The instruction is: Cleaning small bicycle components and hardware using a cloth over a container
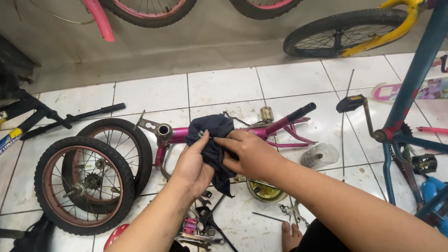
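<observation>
My left hand (192, 165) and my right hand (247, 154) both grip a dark blue rag (212, 135) bunched between them. A small metal part (199, 134) pokes out of the rag near my left fingertips. Beneath the hands, a magenta child's bicycle frame (275, 128) lies on its side on the white tiled floor (224, 86).
Two small spoked wheels (84, 184) lie at the left. Wrenches and loose metal parts (205, 226) sit near my legs, with a yellow tin (266, 192) and a clear plastic piece (319, 155). A blue bicycle frame (410, 93) stands at the right. More wheels line the back.
</observation>
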